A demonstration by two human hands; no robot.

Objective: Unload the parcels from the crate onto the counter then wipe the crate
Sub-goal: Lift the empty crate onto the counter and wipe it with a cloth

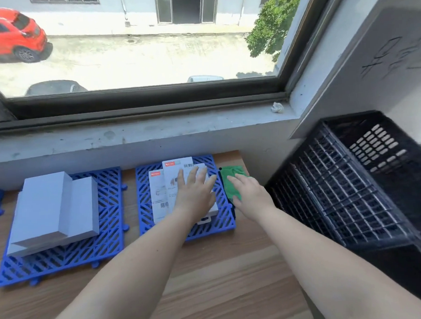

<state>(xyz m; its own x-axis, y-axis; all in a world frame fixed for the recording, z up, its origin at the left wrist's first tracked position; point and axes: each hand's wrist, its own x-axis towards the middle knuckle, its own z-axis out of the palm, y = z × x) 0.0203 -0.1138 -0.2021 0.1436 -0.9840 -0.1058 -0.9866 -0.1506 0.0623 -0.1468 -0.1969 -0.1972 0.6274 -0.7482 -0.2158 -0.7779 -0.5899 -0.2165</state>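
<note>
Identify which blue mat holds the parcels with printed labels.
The blue mat on the right, under the left hand: its white parcels show barcodes. The left mat holds plain grey boxes.

Two bare forearms, sleeveless, hands (194,192) ungloved, no jewellery

White labelled parcels (172,185) lie flat on a blue grid mat on the worktop (210,269), grey boxes (53,211) stacked further left, the black slatted crate (352,188) tilted, empty, at the right edge.
</note>
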